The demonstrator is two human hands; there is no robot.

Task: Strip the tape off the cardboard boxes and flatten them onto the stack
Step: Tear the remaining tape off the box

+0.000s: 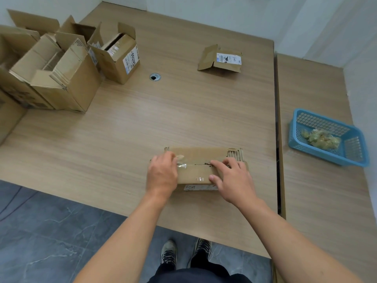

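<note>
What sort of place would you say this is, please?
Probably a plain office or back room used for breaking down packaging: a wooden desk with a cable grommet, opened shipping boxes, and a blue basket of tape scraps.

There is only one view, from a camera on the person's head. It looks forward and steeply down onto the wooden table (126, 127), quite near (the person's own shoes (184, 252) show at the near edge), with wide-angle bending of the table edges.
</note>
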